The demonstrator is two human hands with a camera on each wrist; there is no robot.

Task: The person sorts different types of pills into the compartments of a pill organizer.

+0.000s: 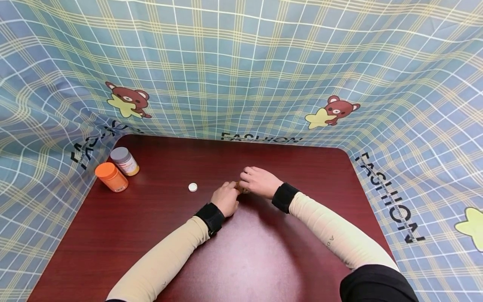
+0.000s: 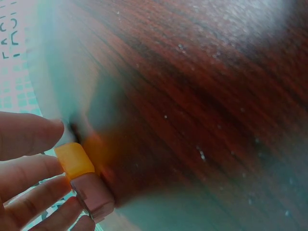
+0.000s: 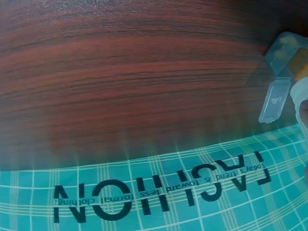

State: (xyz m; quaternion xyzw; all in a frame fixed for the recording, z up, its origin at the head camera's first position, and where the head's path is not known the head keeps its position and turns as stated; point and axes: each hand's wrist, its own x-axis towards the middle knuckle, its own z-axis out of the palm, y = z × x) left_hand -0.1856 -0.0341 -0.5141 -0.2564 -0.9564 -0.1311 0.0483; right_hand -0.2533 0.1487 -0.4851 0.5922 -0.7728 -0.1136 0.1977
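Both hands meet near the table's middle over a small plastic pill box. In the left wrist view, its orange section (image 2: 75, 161) and a pinkish-brown one (image 2: 94, 195) show against my left hand's bent fingers. My left hand (image 1: 225, 200) grips it from the near left. On the far right side my right hand (image 1: 259, 182) arches over it, fingers bent down. In the right wrist view, a clear compartment (image 3: 283, 52) has its clear lid (image 3: 275, 101) swung open. A rounded white piece (image 3: 299, 92) lies by a fingertip at the frame edge; I cannot tell what my right hand holds.
A small white cap (image 1: 193, 187) lies on the dark red table (image 1: 166, 235), left of the hands. At the left edge stand an orange bottle (image 1: 112, 178) and a grey-lidded jar (image 1: 125, 161). Plaid cloth (image 1: 241, 75) hangs around the back and sides.
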